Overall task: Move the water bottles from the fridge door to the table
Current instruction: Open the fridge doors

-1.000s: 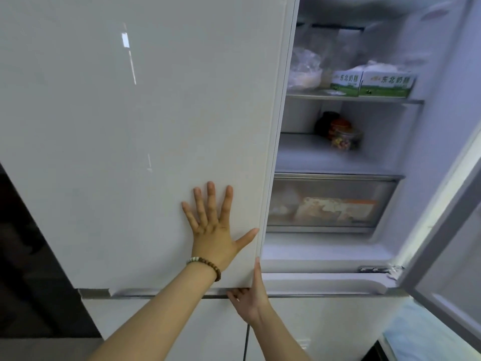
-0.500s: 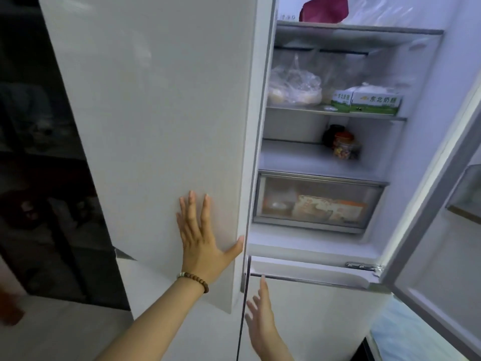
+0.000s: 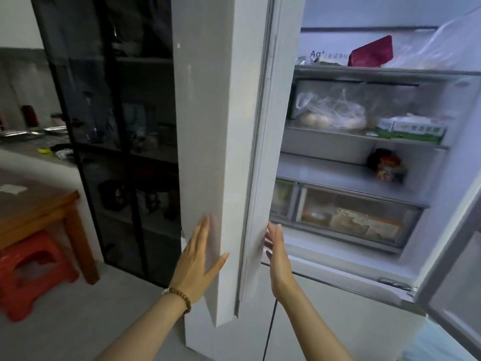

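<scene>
Two flat hands — fridge door between

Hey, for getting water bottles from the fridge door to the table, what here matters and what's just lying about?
Belongs to the job:
left fridge door, swung partly open
left hand, flat on its front
right hand, at its inner edge
wooden table
No bottles visible.

Just lying about:
red stool
bagged eggs
green-and-white cartons
jar
</scene>
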